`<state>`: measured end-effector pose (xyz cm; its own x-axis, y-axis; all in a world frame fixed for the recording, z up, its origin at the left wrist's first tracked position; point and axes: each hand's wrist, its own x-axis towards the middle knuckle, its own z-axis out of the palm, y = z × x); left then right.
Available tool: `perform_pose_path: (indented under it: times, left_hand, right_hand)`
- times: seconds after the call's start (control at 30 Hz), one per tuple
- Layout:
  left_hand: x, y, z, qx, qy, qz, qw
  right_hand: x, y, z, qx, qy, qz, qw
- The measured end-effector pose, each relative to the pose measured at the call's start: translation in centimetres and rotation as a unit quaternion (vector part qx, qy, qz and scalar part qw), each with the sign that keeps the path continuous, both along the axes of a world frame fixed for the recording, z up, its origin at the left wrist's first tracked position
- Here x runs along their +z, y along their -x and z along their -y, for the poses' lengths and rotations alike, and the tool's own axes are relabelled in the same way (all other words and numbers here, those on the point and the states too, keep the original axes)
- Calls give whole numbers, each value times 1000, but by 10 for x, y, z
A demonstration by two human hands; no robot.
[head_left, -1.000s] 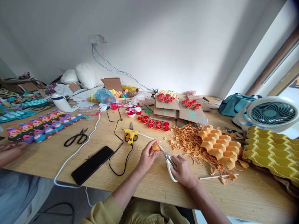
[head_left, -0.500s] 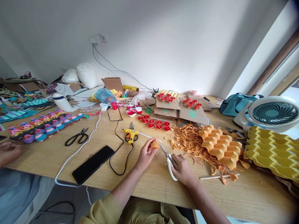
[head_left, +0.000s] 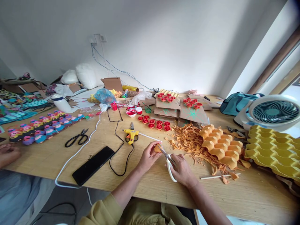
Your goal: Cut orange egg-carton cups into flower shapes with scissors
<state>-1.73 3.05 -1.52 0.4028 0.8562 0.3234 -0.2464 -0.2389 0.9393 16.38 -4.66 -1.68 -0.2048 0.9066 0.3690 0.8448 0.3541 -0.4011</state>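
My left hand (head_left: 149,156) is closed on a small orange egg-carton cup (head_left: 157,148), much of it hidden by the fingers. White-handled scissors (head_left: 169,165) sit in my right hand (head_left: 182,170), their blades partly apart and reaching the cup's edge. To the right lies a heap of orange carton scraps (head_left: 187,139), beside an orange egg carton (head_left: 220,145). A yellow hot glue gun (head_left: 131,136) with a white glue stick (head_left: 147,136) in its rear rests just beyond my left hand. Several red paper roses (head_left: 159,125) stand behind it.
A black phone (head_left: 93,165) and black scissors (head_left: 77,138) lie to the left, with a white cable (head_left: 77,153) between. Painted carton pieces (head_left: 47,126) line the far left, near another person's hand (head_left: 9,153). Right are a yellow egg tray (head_left: 272,153) and a fan (head_left: 274,112).
My left hand has turned the orange cup, so less of it shows. The scissors' blades have shifted slightly left and up, onto the cup's edge.
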Motion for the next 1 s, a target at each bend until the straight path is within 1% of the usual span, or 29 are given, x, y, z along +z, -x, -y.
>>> perform_pose_path:
  times: [0.37, 0.53, 0.63, 0.73, 0.83, 0.93, 1.0]
  left_hand:
    - [0, 1, -1, -14, -6, 19, 1000]
    - [1, 1, -1, 5, -20, 13, 1000]
    - [2, 0, -1, 17, -25, 20, 999]
    - [3, 1, 0, 8, 16, 30, 999]
    - [6, 2, 0, -28, 85, 62, 994]
    - [7, 4, -1, -73, 145, 105, 981]
    - [7, 6, -2, -92, 170, 126, 973]
  right_hand:
    - [-3, -2, 0, 5, -21, 5, 1000]
    - [-8, -3, 0, -7, -27, -6, 1000]
    - [-10, -4, 0, -13, -14, -31, 999]
    - [-12, -8, -2, -27, 0, -81, 996]
    - [-13, -12, -4, -53, -7, -133, 990]
    - [-13, -15, -5, -65, -8, -151, 986]
    - [-11, -15, -4, -65, -7, -152, 986]
